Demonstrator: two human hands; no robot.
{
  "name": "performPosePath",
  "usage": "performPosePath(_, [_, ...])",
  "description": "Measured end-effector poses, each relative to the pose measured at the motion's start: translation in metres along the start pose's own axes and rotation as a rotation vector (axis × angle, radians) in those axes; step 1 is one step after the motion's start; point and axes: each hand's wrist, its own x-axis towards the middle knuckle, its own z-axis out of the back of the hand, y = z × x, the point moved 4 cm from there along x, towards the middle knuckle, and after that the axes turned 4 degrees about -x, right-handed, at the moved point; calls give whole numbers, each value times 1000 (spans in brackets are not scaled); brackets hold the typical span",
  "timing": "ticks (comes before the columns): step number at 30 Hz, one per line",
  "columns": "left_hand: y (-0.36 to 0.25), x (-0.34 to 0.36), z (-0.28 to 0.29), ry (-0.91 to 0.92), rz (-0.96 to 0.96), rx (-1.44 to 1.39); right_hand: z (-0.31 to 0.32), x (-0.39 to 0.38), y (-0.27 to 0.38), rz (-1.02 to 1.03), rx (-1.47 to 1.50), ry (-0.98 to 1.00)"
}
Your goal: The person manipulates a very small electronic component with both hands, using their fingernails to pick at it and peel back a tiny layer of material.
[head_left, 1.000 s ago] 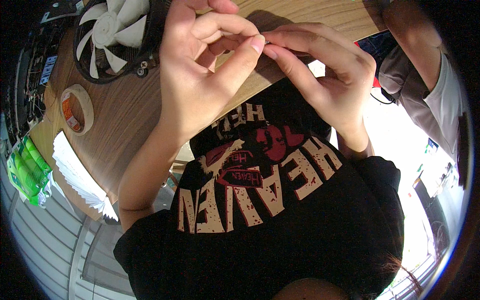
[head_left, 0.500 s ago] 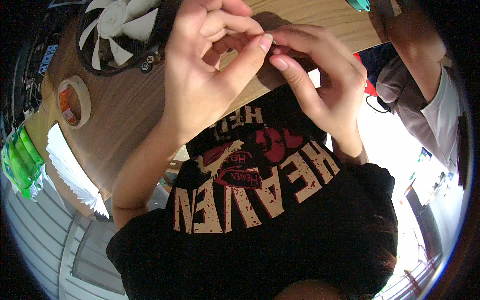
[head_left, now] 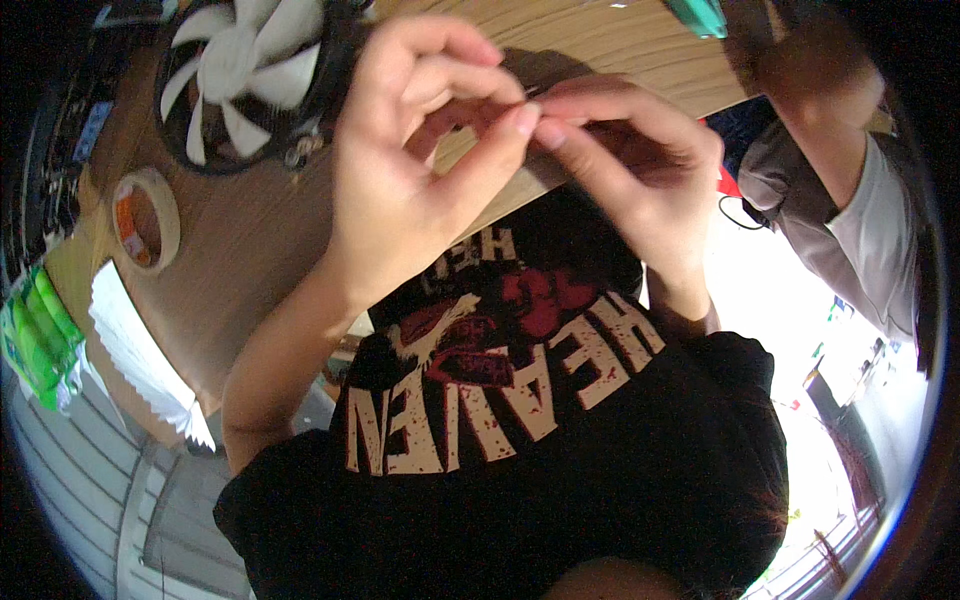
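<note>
Both hands are raised over the near edge of the wooden table (head_left: pixel 250 270), fingertips meeting in front of my chest. My left hand (head_left: pixel 420 160) pinches thumb against index finger, its other fingers curled. From the other side, my right hand (head_left: pixel 640 160) brings its thumb and index finger together at the same spot. Whatever they hold between them is too small and covered to make out. Beyond my left hand, at the upper left, lies a black-framed fan (head_left: pixel 228 65) with pale blades, small metal parts (head_left: pixel 305 148) by its corner.
A tape roll (head_left: pixel 170 220) stands left of my left forearm. Pleated white paper (head_left: pixel 140 340) and a green plastic pack (head_left: pixel 40 330) lie at the table's left edge. A teal object (head_left: pixel 697 15) is at the top. Another person's arm (head_left: pixel 830 110) reaches in at the upper right.
My fingertips have drawn closer together, and a small dark thing that showed between them is now hidden. The whole view has shifted slightly, with the table things sitting lower.
</note>
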Motion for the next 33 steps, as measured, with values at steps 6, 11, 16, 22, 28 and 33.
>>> performPosePath(6, [-15, -3, -11, 35, 16, 133, 20, -2, 15, -25, -107, 108])
performPosePath(11, [-5, -7, -1, 29, -27, 393, 18, -1, 9, 205, -113, 18])
performPosePath(16, [-12, -3, -5, 83, 268, 116, 16, -7, 16, 295, -87, -60])
performPosePath(22, [-19, -5, -17, 211, -170, 442, 12, -21, 14, 336, -214, -152])
performPosePath(28, [-28, -8, -27, 188, -237, 548, 2, -27, 7, 490, -285, -203])
performPosePath(33, [15, 4, 5, 189, -125, 141, 7, -23, 6, 426, -345, -152])
